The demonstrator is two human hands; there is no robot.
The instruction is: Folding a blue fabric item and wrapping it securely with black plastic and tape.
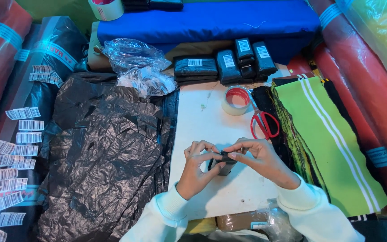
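Observation:
Over a white table top (202, 121), my left hand (196, 168) and my right hand (258, 159) meet on a small black folded packet (222, 165). Both hands pinch it with fingertips, the left from the near left side, the right from above and the right. The packet is partly hidden by my fingers. I wear pale mint sleeves (166, 210).
Red-handled scissors (264, 122) and a tape roll (236, 101) lie beyond my hands. Several black wrapped packets with labels (222, 65) stand at the back. Crumpled black plastic (104, 152) covers the left. A green striped fabric stack (328, 139) lies on the right. Barcode stickers (21, 139) sit far left.

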